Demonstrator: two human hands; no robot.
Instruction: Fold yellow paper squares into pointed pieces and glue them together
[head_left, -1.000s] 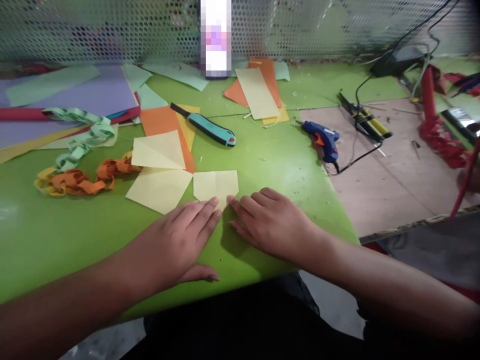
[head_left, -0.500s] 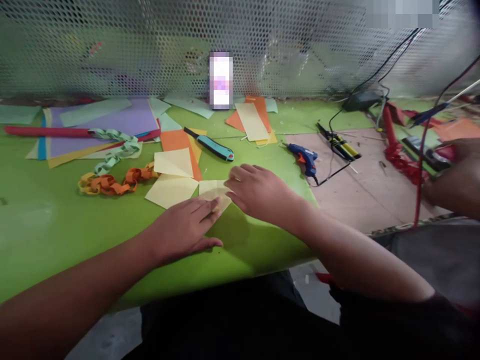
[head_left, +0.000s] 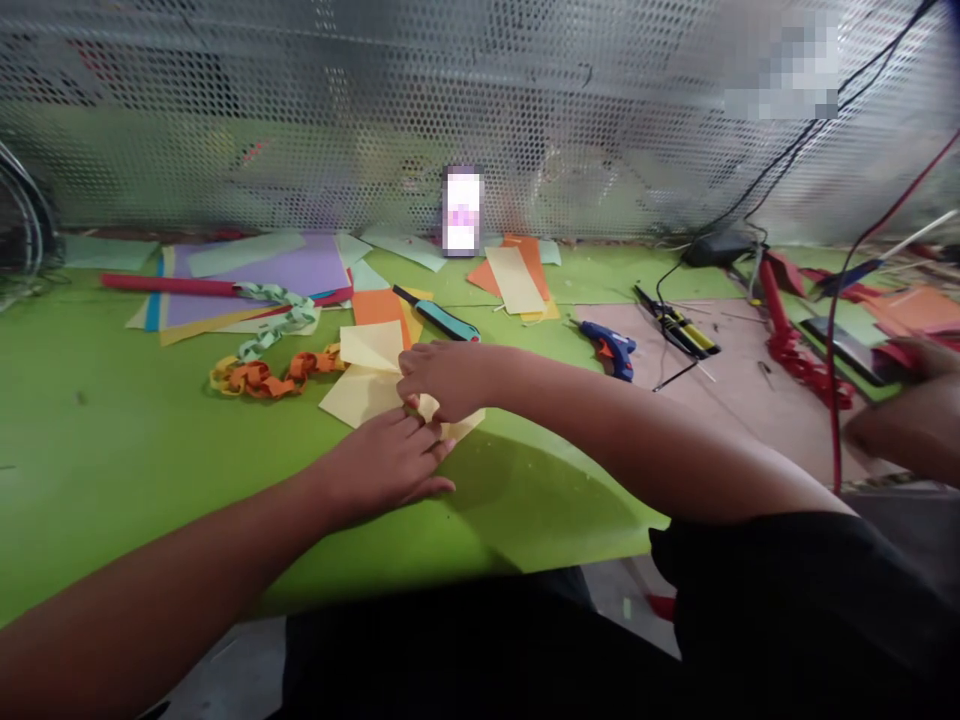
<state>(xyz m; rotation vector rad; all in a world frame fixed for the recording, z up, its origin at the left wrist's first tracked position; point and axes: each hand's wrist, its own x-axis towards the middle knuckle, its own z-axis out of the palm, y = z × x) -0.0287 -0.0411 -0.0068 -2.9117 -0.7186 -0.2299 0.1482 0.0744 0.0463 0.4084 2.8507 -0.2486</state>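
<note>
A pale yellow paper piece (head_left: 469, 428) lies on the green table, mostly covered by my hands. My left hand (head_left: 386, 460) rests flat on its near side, fingers stretched out and thumb apart. Over its far side my right hand (head_left: 442, 380) bends its fingers down, closed on the paper's edge; the fingertips are partly hidden. Two more pale yellow pieces, an upper sheet (head_left: 369, 345) and a lower sheet (head_left: 349, 398), lie just left of my fingers. A paper chain (head_left: 277, 378) in orange, yellow and mint links curls farther left.
A teal utility knife (head_left: 444, 318) lies beyond my right hand. To the right are a blue glue gun (head_left: 611, 345), a black-and-yellow tool (head_left: 690, 332) and a red cable (head_left: 834, 370). Another person's hand (head_left: 919, 410) is at the far right. A phone (head_left: 463, 210) leans against the mesh.
My right hand has moved left across the pale yellow paper, closer to my left hand, and now covers more of it. My left hand stays on the paper. The camera view has shifted.
</note>
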